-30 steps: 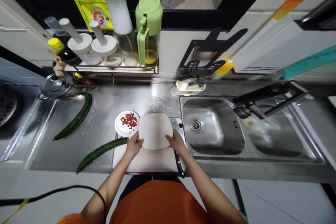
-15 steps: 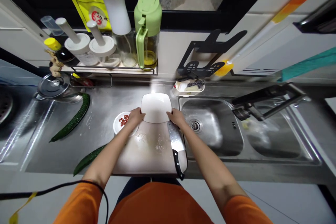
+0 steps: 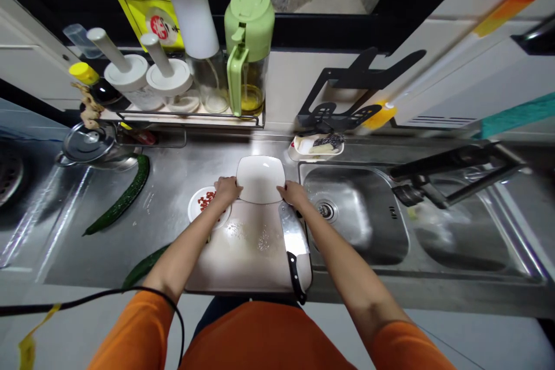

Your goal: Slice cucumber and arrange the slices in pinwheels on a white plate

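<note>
White plate (image 3: 260, 178) sits squarely between your fingers: left hand (image 3: 228, 189) clamped on its left edge, right hand (image 3: 293, 192) on its right, equally near. It lies level on the desk (image 3: 173, 185), just beyond the board (image 3: 243, 260).

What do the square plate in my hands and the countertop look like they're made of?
Square plate: probably glazed ceramic, possibly melamine; smooth, glossy white with soft highlights. Countertop: stainless steel with a brushed finish; grey with streaky, mirror-like reflections, and it looks continuous with the sink.
</note>
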A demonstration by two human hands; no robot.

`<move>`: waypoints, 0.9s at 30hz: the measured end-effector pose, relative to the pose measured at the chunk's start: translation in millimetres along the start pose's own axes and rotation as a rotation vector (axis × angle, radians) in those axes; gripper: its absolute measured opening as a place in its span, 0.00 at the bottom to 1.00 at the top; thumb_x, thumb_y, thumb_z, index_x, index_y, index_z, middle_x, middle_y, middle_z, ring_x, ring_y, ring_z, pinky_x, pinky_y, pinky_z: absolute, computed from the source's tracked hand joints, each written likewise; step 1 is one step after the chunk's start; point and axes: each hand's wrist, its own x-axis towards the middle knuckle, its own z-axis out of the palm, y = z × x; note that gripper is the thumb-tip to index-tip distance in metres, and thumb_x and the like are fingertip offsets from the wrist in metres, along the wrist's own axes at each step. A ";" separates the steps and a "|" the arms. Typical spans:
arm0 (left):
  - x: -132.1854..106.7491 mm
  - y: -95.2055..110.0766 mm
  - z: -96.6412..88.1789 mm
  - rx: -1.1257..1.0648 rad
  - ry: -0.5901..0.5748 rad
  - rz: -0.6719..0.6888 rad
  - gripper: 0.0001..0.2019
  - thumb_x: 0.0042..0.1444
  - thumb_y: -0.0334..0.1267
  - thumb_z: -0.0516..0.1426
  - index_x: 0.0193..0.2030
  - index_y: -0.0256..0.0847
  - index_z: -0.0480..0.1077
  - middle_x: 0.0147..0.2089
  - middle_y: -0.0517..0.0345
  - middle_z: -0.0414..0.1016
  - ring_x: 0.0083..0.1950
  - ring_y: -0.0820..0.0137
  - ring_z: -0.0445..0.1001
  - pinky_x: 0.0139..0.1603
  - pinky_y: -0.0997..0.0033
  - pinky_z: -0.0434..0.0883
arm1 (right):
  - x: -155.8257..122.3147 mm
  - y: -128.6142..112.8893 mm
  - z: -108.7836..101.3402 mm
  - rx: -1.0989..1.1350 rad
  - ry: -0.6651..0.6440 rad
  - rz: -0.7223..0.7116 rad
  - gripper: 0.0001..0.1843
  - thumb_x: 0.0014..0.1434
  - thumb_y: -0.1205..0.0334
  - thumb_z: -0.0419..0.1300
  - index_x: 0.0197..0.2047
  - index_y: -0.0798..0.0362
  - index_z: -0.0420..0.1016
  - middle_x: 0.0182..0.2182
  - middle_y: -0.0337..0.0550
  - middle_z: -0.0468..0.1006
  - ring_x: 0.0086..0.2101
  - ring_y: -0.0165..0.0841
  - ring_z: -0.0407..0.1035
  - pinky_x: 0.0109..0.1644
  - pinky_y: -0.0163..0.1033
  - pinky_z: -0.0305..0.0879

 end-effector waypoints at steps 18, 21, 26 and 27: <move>-57.2 -61.3 -5.9 -0.169 0.401 0.128 0.17 0.58 0.49 0.53 0.47 0.43 0.72 0.47 0.50 0.75 0.52 0.60 0.67 0.53 0.63 0.60 | -79.4 -0.1 -10.1 -0.019 0.294 -0.058 0.21 0.64 0.47 0.50 0.45 0.57 0.68 0.39 0.53 0.76 0.44 0.41 0.68 0.43 0.38 0.57; -101.9 -114.1 7.4 -0.223 0.527 0.160 0.17 0.59 0.50 0.51 0.44 0.41 0.72 0.44 0.51 0.76 0.48 0.62 0.69 0.52 0.63 0.63 | -131.4 17.1 16.1 -0.006 0.250 -0.102 0.16 0.65 0.52 0.50 0.45 0.56 0.66 0.35 0.50 0.76 0.36 0.38 0.70 0.35 0.36 0.57; -161.3 -183.1 58.2 -0.171 0.465 0.181 0.20 0.52 0.56 0.56 0.42 0.43 0.71 0.42 0.50 0.76 0.46 0.57 0.71 0.48 0.58 0.67 | -198.0 48.9 78.7 -0.016 0.159 -0.157 0.16 0.66 0.55 0.49 0.51 0.55 0.65 0.36 0.51 0.76 0.35 0.39 0.71 0.35 0.38 0.60; -166.7 -189.3 67.3 -0.162 0.437 0.202 0.20 0.52 0.56 0.56 0.43 0.43 0.70 0.44 0.50 0.76 0.47 0.57 0.71 0.49 0.57 0.67 | -205.0 52.7 88.5 -0.018 0.166 -0.160 0.17 0.65 0.55 0.50 0.53 0.55 0.64 0.38 0.52 0.75 0.38 0.41 0.71 0.37 0.39 0.61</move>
